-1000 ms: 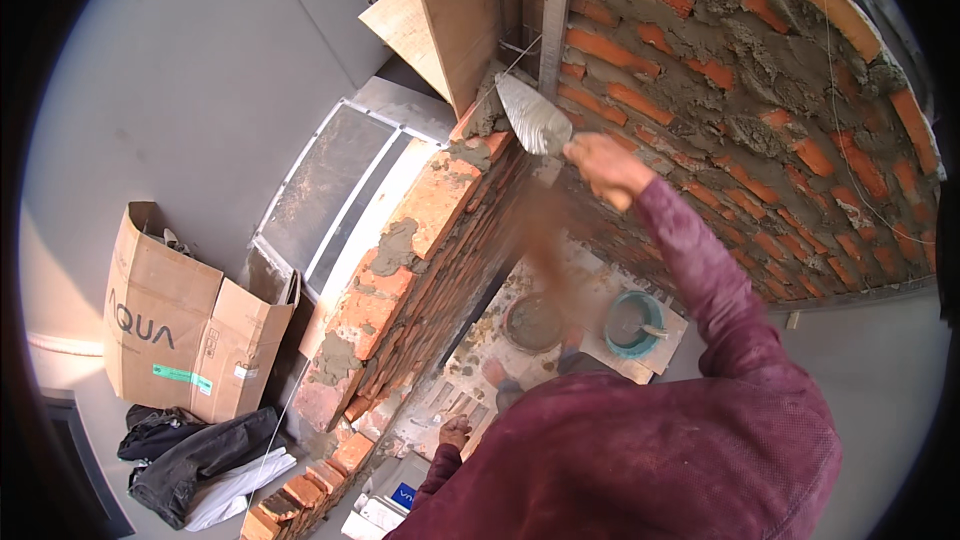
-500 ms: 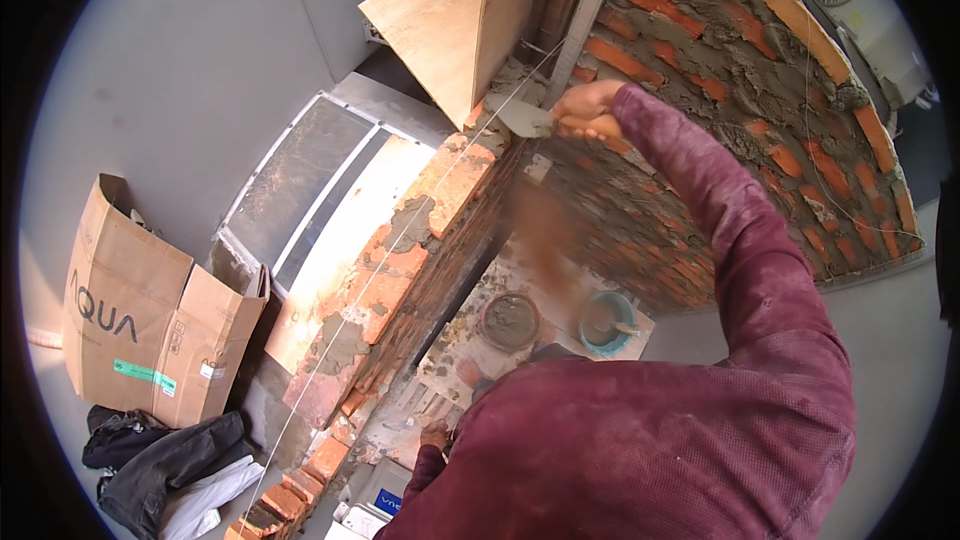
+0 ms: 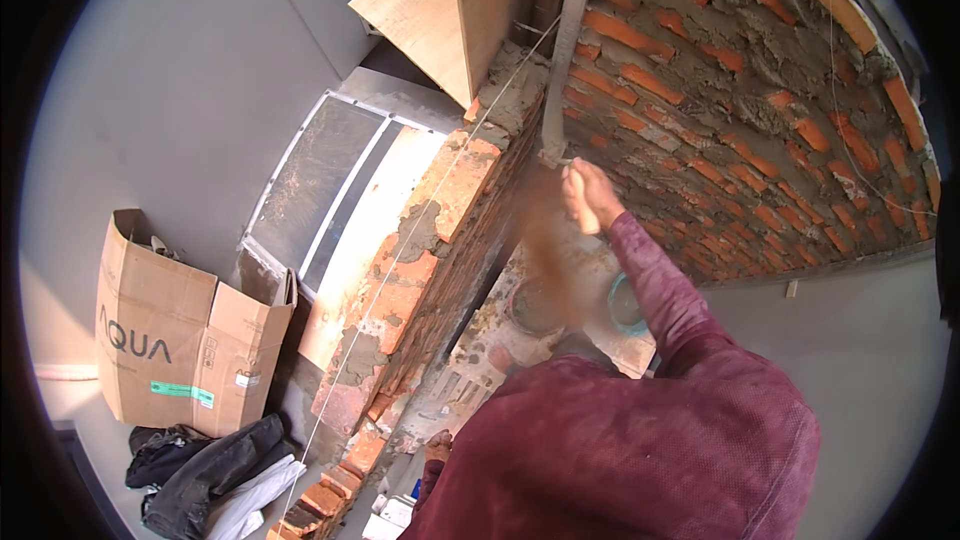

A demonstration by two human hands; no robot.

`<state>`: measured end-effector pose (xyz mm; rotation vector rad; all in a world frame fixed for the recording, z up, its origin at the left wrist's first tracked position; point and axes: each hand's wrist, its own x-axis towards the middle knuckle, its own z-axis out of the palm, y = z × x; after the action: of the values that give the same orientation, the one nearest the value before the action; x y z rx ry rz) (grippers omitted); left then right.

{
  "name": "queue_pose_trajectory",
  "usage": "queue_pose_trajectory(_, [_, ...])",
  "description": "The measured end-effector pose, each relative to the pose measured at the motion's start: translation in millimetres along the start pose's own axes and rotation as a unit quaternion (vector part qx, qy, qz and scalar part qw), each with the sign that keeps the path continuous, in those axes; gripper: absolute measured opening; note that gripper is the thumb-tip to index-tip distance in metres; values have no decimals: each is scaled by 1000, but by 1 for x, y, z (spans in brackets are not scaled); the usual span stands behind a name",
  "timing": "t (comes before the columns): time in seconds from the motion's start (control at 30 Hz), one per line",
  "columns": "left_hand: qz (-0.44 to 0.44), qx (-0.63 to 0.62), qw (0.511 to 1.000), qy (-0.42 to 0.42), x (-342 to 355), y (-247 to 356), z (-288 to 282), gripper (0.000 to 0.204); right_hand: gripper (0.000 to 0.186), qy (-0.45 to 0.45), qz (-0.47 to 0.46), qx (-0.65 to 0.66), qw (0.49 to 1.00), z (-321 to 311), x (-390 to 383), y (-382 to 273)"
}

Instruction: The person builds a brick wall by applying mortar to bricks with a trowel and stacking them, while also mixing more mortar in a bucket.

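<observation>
My right hand grips a trowel by its wooden handle; the blade, seen nearly edge-on, is at the inner corner between the narrow brick wall and the mortar-covered brick wall. Patches of grey mortar lie along the narrow wall's top, under a taut white string. Low at the bottom, my left hand is partly hidden by my sleeve, fingers curled on something I cannot make out.
Plywood boards lean by a grey upright batten. Left are a framed panel, a cardboard box and dark cloths. Below are two round containers, one teal, partly obscured by a brown blur.
My right hand and the trowel have dropped down from the top of the wall corner. The trowel blade has turned from face-on to nearly edge-on.
</observation>
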<state>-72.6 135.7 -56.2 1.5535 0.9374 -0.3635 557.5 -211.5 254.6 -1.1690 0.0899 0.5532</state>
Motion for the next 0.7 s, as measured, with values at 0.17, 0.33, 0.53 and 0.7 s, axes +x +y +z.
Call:
queue_pose_trajectory(0.17, [-9,10,999,35,-10,41,0,32,33,17,-1,61,998,95,2,55])
queue_pose_trajectory(0.33, [-13,20,1000,12,4,58,-2,32,31,10,-39,-129,991,103,-26,63])
queue_pose_trajectory(0.53, [-9,30,999,-18,18,80,6,32,33,104,-111,-222,963,27,5,24])
queue_pose_trajectory(0.7, [4,53,998,-38,26,77,6,33,35,65,9,-65,996,22,38,-10])
